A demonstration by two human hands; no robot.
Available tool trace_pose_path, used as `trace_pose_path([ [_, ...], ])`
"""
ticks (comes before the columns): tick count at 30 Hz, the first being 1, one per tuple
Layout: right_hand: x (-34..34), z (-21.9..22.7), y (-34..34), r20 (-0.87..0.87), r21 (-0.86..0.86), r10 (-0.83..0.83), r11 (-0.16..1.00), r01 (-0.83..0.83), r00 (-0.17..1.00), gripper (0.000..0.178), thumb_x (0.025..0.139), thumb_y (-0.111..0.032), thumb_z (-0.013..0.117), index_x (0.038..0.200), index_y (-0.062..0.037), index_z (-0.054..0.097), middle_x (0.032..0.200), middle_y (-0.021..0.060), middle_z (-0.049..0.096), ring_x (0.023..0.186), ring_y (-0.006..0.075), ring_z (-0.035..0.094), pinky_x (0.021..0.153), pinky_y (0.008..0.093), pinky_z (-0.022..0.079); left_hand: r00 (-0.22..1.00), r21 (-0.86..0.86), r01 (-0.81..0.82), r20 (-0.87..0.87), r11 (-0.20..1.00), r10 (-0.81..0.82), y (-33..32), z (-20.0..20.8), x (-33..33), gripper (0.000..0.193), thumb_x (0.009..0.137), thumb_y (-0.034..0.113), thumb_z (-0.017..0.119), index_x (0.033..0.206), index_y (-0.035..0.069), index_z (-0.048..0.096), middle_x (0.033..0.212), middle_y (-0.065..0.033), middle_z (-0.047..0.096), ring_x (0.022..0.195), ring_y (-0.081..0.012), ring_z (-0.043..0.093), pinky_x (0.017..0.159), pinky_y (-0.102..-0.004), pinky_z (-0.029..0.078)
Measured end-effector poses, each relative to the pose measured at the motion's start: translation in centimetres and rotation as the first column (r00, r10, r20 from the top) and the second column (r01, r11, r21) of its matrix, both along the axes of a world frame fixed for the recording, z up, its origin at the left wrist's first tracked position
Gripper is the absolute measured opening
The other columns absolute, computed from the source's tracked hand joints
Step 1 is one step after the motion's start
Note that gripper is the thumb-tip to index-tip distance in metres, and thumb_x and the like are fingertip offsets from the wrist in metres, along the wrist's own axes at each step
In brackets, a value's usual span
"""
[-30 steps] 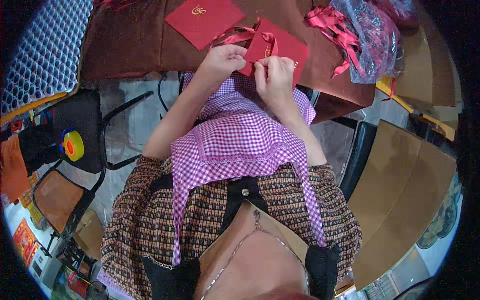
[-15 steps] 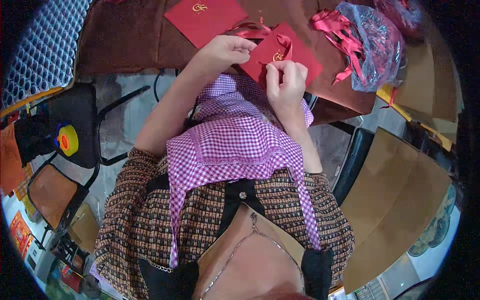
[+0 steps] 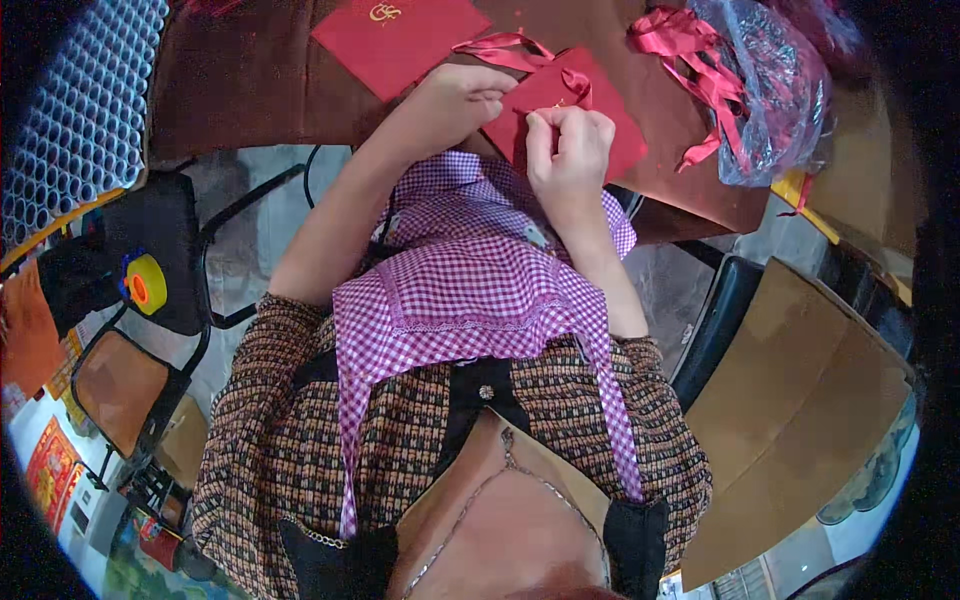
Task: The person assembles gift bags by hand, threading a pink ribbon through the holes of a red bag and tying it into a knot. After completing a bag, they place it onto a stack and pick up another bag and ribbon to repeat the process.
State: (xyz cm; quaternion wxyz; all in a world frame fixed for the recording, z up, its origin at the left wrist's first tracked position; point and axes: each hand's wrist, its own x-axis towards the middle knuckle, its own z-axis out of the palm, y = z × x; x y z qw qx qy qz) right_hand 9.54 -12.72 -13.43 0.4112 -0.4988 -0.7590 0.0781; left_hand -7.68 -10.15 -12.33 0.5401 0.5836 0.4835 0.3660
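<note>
A red square card point(image 3: 617, 137) with a red satin ribbon point(image 3: 577, 88) on it lies at the table's near edge, turned cornerwise. My left hand point(image 3: 462, 105) is closed at the card's left edge, fingers curled and pressed together. Over the card's middle, my right hand point(image 3: 572, 145) makes a pinch, thumb against bent forefinger, where the ribbon runs down; the hand covers most of the gold emblem. What lies right between the fingertips is mostly hidden. A second red card point(image 3: 400, 45) with a gold emblem rests farther left, another loose ribbon point(image 3: 505, 48) beside it.
On the brown table point(image 3: 240, 90), a clear plastic bag point(image 3: 775, 90) stands at the right with a bunch of red ribbons point(image 3: 690, 60) beside it. A cardboard sheet point(image 3: 790, 420) leans at the right. Chairs point(image 3: 165, 250) and a yellow tape roll point(image 3: 147, 284) are at the left.
The view has shifted slightly. My right hand has moved a little left over the card and hides more of the emblem. The left hand stays at the card's edge.
</note>
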Motion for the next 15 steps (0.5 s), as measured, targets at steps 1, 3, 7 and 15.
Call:
trace_pose_path([
  [1,0.0,-0.2,0.0,-0.006,-0.004,-0.002,1.000,0.002,1.000,0.010,0.076,-0.007,0.068,0.080,-0.0045,0.059,0.076,0.0074,0.061,0.077,0.0265,0.053,0.075,0.0373,0.041,1.000,-0.004,0.002,-0.006,1.000,-0.002,0.1,0.0,-0.1,0.030,0.079,0.000,0.056,0.108,-0.005,0.062,0.085,-0.0041,0.063,0.079,-0.0102,0.057,0.071,-0.0243,0.048],
  [3,-0.1,-0.2,0.2,0.018,0.002,0.003,1.000,-0.003,1.000,0.010,0.076,-0.007,0.068,0.079,-0.0051,0.059,0.075,0.0063,0.061,0.076,0.0259,0.053,0.076,0.0371,0.041,0.987,-0.085,0.097,-0.121,0.992,-0.107,0.4,0.2,-0.5,0.032,0.082,0.004,0.060,0.114,-0.002,0.060,0.096,-0.0029,0.063,0.089,-0.0102,0.057,0.080,-0.0238,0.047],
  [7,-0.3,-0.4,0.3,0.063,0.009,0.011,1.000,-0.012,0.998,0.010,0.076,-0.007,0.069,0.079,-0.0055,0.059,0.075,0.0056,0.060,0.075,0.0255,0.053,0.076,0.0369,0.040,0.988,-0.057,0.103,-0.110,0.993,-0.109,0.5,-0.2,-0.7,0.032,0.083,0.004,0.060,0.114,-0.001,0.060,0.096,-0.0031,0.063,0.089,-0.0103,0.057,0.080,-0.0238,0.047],
  [15,-0.7,0.0,0.4,0.188,0.105,0.035,0.993,-0.056,0.982,0.014,0.073,-0.007,0.069,0.078,-0.0055,0.056,0.073,0.0062,0.057,0.072,0.0246,0.053,0.074,0.0382,0.038,0.985,0.042,0.077,-0.160,0.996,-0.069,0.4,-0.6,-0.7,0.025,0.083,0.005,0.059,0.107,-0.003,0.063,0.091,-0.0077,0.066,0.084,-0.0118,0.060,0.076,-0.0256,0.049],
])
